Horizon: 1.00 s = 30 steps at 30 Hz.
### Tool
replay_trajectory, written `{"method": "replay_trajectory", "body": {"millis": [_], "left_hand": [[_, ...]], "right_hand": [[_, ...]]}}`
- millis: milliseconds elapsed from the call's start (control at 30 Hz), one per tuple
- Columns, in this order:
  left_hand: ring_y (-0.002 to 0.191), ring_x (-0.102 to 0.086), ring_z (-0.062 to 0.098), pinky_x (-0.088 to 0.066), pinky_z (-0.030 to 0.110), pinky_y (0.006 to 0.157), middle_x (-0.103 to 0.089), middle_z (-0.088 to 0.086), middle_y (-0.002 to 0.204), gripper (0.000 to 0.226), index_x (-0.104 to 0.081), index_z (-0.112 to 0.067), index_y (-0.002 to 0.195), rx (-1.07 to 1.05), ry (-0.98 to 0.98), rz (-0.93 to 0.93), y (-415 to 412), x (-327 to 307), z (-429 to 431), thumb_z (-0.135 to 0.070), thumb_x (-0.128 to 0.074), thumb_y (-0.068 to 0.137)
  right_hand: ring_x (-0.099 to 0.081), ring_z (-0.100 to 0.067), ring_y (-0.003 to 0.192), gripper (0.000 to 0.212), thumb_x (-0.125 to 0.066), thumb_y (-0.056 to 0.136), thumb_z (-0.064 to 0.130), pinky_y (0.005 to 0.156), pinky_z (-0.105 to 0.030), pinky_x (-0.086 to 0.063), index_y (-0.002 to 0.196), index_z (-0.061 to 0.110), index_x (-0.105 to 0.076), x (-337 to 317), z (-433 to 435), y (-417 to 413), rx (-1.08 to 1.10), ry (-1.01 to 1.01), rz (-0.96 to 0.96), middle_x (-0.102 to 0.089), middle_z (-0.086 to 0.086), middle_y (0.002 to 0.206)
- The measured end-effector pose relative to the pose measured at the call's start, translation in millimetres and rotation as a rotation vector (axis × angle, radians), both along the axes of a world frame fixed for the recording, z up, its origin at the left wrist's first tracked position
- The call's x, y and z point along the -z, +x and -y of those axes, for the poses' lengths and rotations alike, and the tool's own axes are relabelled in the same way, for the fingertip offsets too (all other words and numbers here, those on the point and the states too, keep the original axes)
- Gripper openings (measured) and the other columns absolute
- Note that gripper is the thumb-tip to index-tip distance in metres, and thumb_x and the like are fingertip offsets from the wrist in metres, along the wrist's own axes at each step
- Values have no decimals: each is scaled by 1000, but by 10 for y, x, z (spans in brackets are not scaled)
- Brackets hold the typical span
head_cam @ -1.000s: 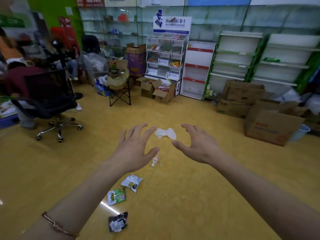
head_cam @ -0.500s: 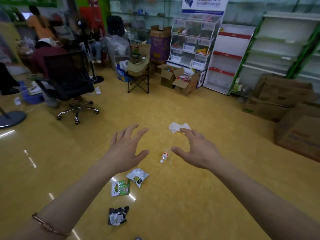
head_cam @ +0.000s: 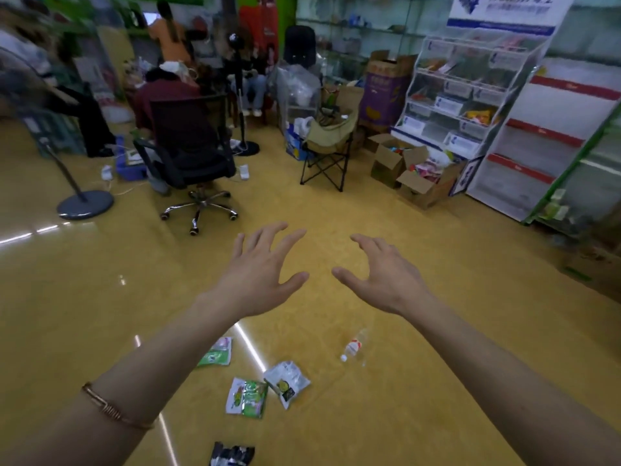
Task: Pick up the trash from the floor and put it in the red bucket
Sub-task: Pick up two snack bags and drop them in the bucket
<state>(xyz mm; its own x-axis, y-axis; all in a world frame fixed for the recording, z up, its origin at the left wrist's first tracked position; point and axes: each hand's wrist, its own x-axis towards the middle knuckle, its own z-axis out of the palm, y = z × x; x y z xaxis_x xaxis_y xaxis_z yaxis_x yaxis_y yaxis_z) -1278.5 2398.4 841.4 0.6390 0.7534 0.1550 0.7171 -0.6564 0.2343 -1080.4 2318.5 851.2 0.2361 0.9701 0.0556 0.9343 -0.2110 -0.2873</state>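
Trash lies scattered on the yellow floor below my arms: a green snack wrapper [head_cam: 248,397], a white pouch [head_cam: 286,382], another green wrapper [head_cam: 216,353] partly under my left forearm, a black wrapper [head_cam: 232,455] at the bottom edge, and a small clear bottle [head_cam: 353,348]. My left hand [head_cam: 260,270] and my right hand [head_cam: 383,274] are stretched out in the air above the floor, fingers spread, holding nothing. No red bucket is in view.
A black office chair [head_cam: 191,153] with a seated person stands ahead left, beside a fan stand base [head_cam: 85,204]. A folding chair [head_cam: 327,153], open cardboard boxes [head_cam: 413,176] and display racks [head_cam: 470,95] line the back and right.
The view has swung left and moved closer to the trash, which now sits lower and nearer. The white tissue beyond my hands is out of sight. Both hands stay spread and empty.
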Motion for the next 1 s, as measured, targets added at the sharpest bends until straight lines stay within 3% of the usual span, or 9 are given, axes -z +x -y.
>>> {"method": "replay_trajectory", "body": {"millis": [133, 300, 467, 667, 1000], "left_hand": [[141, -16, 22, -14, 51, 115, -18, -2, 154, 69, -6, -42, 147, -113, 6, 8, -18, 162, -487, -60, -40, 89], [141, -18, 23, -11, 53, 115, -18, -3, 154, 70, -6, -44, 146, -332, -97, -36, -61, 575, -960, -69, -29, 85], [140, -22, 25, -19, 49, 113, -18, -1, 155, 72, -6, -43, 147, -612, -231, -56, -53, 1024, -1267, -69, -26, 83], [139, -22, 26, -19, 44, 114, -10, 2, 156, 71, -6, -42, 148, -822, -373, -30, -91, 1545, -1251, -55, -46, 90], [141, -14, 27, -22, 48, 112, -5, 5, 156, 90, 3, -40, 148, -782, -542, -122, -332, 3863, -1441, -57, -56, 83]], "right_hand": [[-35, -21, 133, 74, -45, 86, 66, 99, -39, -40, 147, 30, -23, 176, -703, 90, -110, -6, -36, -35, 2, 147], [-34, -21, 134, 75, -47, 84, 67, 102, -39, -39, 146, 30, -25, 610, -1602, 162, -298, -112, -102, -34, 2, 148], [-34, -23, 134, 76, -48, 85, 65, 100, -38, -39, 147, 30, -23, 1051, -2410, 255, -526, -272, -85, -30, 1, 150], [-31, -25, 134, 78, -51, 84, 64, 106, -39, -33, 147, 29, -22, 1680, -2940, 21, -733, -431, -42, -28, -2, 149], [-25, -29, 136, 83, -52, 81, 66, 112, -41, -24, 148, 32, -17, 3875, -3087, -250, -733, -541, 1, -19, -4, 152]]}}
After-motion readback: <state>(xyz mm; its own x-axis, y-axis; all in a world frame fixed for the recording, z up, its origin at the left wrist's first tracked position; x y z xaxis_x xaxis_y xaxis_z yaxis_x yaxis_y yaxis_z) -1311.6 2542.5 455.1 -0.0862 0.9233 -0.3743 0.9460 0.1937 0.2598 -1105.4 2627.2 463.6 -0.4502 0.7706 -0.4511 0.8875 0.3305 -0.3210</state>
